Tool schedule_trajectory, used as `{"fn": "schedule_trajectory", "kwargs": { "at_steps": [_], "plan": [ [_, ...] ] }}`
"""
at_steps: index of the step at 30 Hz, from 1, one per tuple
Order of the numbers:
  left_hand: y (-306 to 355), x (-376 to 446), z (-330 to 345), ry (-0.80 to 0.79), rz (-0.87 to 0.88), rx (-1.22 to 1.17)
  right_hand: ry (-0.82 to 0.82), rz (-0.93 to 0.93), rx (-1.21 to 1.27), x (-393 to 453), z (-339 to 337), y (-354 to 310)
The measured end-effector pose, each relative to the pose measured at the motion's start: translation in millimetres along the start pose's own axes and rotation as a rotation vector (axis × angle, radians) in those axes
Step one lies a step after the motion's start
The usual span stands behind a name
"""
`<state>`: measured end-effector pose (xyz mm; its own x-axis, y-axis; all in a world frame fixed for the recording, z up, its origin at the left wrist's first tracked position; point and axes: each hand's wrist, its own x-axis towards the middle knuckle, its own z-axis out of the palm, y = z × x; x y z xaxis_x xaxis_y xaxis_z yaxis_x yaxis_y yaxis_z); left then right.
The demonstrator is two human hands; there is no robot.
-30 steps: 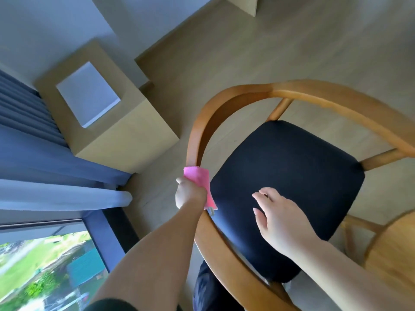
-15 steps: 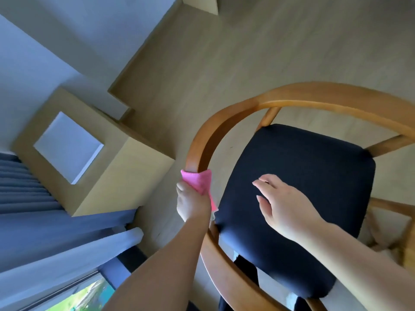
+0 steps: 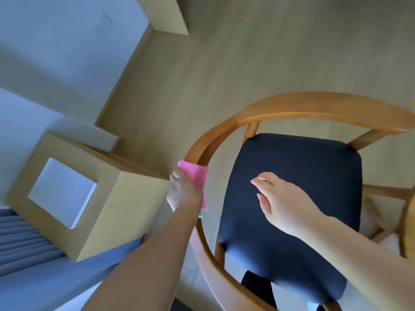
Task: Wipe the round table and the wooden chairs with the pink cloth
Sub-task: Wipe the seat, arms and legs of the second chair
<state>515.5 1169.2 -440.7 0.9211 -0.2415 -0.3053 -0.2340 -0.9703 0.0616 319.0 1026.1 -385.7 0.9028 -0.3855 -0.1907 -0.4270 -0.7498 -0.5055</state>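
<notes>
A wooden chair (image 3: 292, 110) with a curved armrest rail and a dark seat cushion (image 3: 298, 176) fills the right half of the view. My left hand (image 3: 183, 194) grips the pink cloth (image 3: 195, 176) wrapped over the left part of the rail. The cloth's lower end hangs down beside my wrist. My right hand (image 3: 283, 203) hovers over the cushion with its fingers relaxed and holds nothing. The edge of the round wooden table (image 3: 409, 227) shows at the far right.
A light wooden cube side table (image 3: 125, 212) with a white top panel stands left of the chair. Blue curtains (image 3: 24, 243) hang at the lower left. Another wooden furniture piece (image 3: 166, 14) stands at the top. Wood floor (image 3: 247, 52) lies beyond the chair.
My left hand has slid the pink cloth a little further along the rail, away from me. The view has tilted, so the window has left the frame. My right hand stays over the cushion.
</notes>
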Motion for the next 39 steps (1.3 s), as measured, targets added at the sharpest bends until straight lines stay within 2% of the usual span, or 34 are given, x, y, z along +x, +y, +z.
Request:
{"fn": "schedule_trajectory", "kwargs": {
  "at_steps": [4, 9, 20, 24, 32, 39],
  "plan": [
    [28.4, 24.6, -14.4, -0.045, 0.114, 0.193, 0.015, -0.002, 0.003, 3.6, -2.8, 3.5],
    [61.8, 51.1, -22.5, -0.131, 0.150, 0.349, 0.054, 0.034, 0.011, 4.8, -4.9, 12.3],
    [99.4, 72.4, -21.1, -0.152, 0.258, 0.507, -0.026, 0.113, -0.012, 7.6, -2.3, 45.5],
    [136.7, 86.2, -18.2, -0.205, 0.328, 0.454, -0.060, 0.143, -0.047, 7.8, -7.1, 59.1],
    [196.7, 118.7, 9.2, -0.216, 0.684, 0.479, -0.078, 0.172, -0.033, -8.2, -9.8, 102.0],
    [239.5, 117.6, 12.5, -0.194, 0.855, 0.497, -0.096, 0.153, 0.004, -22.0, -5.0, 129.3]
  ]
}}
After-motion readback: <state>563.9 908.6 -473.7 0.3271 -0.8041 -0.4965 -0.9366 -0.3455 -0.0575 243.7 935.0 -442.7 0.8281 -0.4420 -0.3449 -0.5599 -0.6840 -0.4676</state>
